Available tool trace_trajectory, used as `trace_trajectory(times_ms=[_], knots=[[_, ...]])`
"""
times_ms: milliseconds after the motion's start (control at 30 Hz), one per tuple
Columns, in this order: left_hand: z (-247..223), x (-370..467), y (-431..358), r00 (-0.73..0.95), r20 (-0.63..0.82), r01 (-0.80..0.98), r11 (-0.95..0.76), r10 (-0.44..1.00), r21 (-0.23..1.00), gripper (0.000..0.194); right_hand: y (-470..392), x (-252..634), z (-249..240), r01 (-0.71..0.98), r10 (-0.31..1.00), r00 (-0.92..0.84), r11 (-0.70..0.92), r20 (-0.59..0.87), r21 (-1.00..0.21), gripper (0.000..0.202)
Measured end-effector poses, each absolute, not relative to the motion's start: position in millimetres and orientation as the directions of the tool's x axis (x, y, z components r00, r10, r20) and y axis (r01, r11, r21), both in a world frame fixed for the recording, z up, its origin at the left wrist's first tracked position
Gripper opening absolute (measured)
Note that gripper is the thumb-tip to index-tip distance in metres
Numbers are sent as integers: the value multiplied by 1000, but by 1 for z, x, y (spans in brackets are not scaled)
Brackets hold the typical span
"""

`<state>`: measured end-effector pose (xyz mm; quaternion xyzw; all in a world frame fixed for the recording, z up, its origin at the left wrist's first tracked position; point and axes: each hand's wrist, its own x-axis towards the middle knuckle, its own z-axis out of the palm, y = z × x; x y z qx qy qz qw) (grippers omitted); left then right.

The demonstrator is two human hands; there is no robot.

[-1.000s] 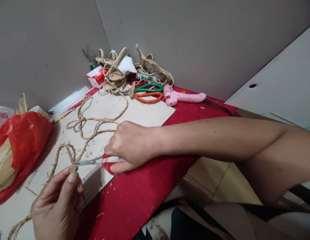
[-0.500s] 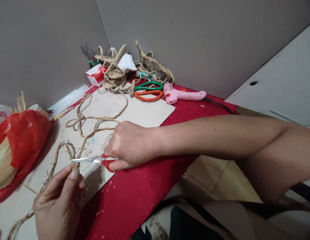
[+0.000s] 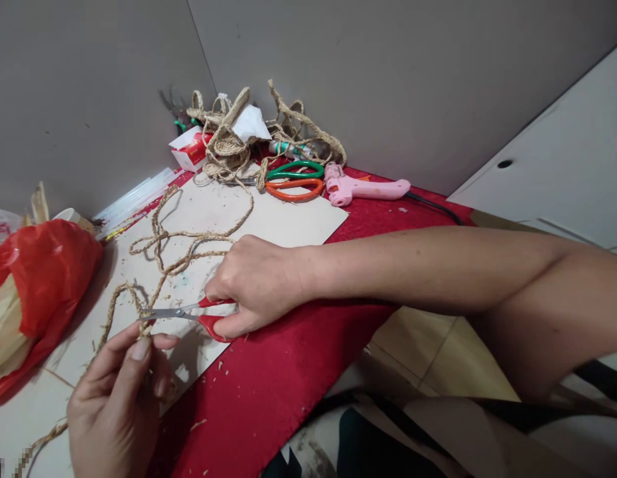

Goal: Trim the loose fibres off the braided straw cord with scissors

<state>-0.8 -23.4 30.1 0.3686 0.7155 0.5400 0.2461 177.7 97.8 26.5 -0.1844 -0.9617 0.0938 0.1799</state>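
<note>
My left hand [image 3: 122, 392] pinches a braided straw cord [image 3: 165, 279] between thumb and forefinger at the lower left, with one other finger lifted away. My right hand [image 3: 256, 282] grips small red-handled scissors [image 3: 176, 313] by their loops. Their narrow blades point left and lie slightly parted at the cord, just above my left fingertips. Whether the blades have cut into it I cannot tell. From there the cord loops back over a white board [image 3: 308, 229], and another stretch runs behind my left hand to the lower left.
A heap of braided cord [image 3: 229, 146] lies against the wall, beside scissors with green and orange handles [image 3: 294, 189] and a pink glue gun [image 3: 368, 190]. A red plastic bag [image 3: 64, 265] stands left, near clear sticks [image 3: 139, 199]. A red cloth [image 3: 249, 398] covers the table.
The scissors' handles have spread and the blades have parted a little. One finger of my left hand has stretched out to the right. The cord stays pinched.
</note>
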Motion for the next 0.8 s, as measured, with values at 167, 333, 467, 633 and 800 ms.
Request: trace_trajectory(times_ms=[167,333,467,633,800], knots=[[22,-5,-28,-529,-19,199,147,848,969,21,96,179,29,338,374,-882,926,285,-170,40],[21,-4,-28,-538,-9,267,181,843,947,25,92,179,28,325,338,-903,941,264,-90,40],[22,3,-28,-566,-28,251,205,824,946,26,91,179,27,291,301,-921,954,247,-78,40],[23,5,-28,-582,-29,234,201,813,951,26,94,180,28,302,314,-912,949,263,-87,40],[20,-1,-27,-545,-32,231,186,838,955,29,96,181,29,318,323,-906,946,275,-61,40]])
